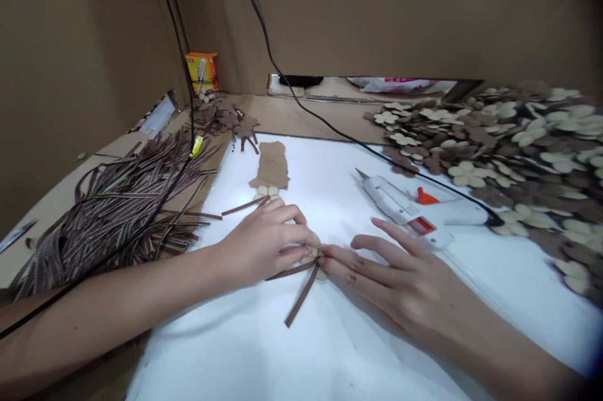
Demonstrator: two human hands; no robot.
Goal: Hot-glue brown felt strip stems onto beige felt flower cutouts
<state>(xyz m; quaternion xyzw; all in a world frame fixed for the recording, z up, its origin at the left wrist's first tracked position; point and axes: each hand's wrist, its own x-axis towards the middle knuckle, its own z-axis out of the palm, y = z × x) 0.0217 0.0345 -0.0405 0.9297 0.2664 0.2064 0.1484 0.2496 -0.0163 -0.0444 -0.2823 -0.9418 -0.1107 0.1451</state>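
A small cream felt flower (321, 274) with a brown checked ribbon (301, 294) lies on the white board, mostly covered by my fingers. The thumb and fingertips of my left hand (271, 241) close on its upper left part; what exactly sits between them is hidden. From the right, two fingers of my right hand (400, 285) press together at the flower's edge, the other two raised and apart; the thumb is out of sight. Just beyond my left hand, another checked ribbon (245, 206) and a cream flower (267, 190) lie by a torn brown piece (273, 162).
A white glue gun (400, 203) rests on the board (226, 351), right of centre. Piled felt flowers (518, 131) fill the right side, a heap of ribbons (127, 200) the left. A black cable (311, 109) crosses the back; an orange box (201, 71) stands in the corner.
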